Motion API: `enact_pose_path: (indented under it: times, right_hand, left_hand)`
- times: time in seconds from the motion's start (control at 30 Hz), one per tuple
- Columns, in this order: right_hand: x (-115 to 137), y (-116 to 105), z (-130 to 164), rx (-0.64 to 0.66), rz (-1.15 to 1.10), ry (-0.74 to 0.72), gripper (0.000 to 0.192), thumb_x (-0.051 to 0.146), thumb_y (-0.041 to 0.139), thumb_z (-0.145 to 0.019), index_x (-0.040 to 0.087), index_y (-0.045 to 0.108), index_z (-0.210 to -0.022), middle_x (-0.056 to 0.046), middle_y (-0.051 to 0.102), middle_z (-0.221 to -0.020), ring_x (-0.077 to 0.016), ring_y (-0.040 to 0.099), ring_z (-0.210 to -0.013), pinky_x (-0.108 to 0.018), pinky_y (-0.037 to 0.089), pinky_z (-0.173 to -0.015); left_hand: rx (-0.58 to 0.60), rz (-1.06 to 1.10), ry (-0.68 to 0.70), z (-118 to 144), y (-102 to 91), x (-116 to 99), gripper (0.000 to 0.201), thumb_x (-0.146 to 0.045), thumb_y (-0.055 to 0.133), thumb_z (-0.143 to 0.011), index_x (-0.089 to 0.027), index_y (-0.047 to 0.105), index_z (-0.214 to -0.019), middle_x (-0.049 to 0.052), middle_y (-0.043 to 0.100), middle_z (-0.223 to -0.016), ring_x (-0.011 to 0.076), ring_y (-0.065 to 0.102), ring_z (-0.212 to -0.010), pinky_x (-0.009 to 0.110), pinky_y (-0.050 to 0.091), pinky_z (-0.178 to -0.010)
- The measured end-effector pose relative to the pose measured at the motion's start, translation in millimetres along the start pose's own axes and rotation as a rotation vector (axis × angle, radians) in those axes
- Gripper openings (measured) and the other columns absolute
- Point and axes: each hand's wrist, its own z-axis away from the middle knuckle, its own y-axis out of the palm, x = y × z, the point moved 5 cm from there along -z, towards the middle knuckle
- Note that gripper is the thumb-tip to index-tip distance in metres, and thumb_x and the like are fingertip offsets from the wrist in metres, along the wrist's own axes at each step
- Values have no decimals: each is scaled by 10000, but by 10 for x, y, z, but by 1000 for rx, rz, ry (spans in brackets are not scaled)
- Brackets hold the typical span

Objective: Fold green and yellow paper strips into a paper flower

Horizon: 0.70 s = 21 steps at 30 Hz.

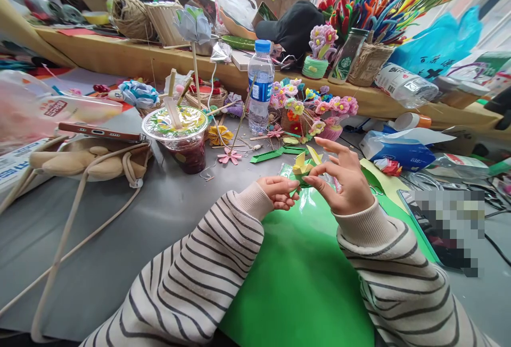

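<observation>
A small folded yellow paper flower (303, 164) with green paper at its base is held up over a green sheet (299, 278). My left hand (279, 191) is closed around the green lower part, thumb and fingers pinched together. From the right, my right hand (345, 182) pinches the flower's edge between thumb and index finger, its other fingers raised and spread. Folded green paper strips (271, 155) lie just beyond the hands. A pink paper flower (230, 156) on a thin stem rests to their left. The flower's underside is hidden by my fingers.
A lidded drink cup (187, 150) and a water bottle (261, 97) stand behind my left hand. Fuzzy flowers (295, 105) crowd the back. To the left sits a beige bag (88, 163) under a phone (99, 131); a blue tissue pack (399, 147) and a tablet (435, 230) lie right.
</observation>
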Motion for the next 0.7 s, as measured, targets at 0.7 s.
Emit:
enact_pose_path:
  times: [0.7]
  right_hand:
    - [52, 8, -8, 96, -47, -85, 96, 298, 565, -660, 205, 575, -642, -49, 399, -1212, -247, 368, -1068, -443, 387, -812]
  left_hand:
    - [409, 31, -25, -11, 151, 28, 351, -374, 596, -601, -135, 401, -433, -58, 307, -314, 30, 285, -296, 178, 211, -315]
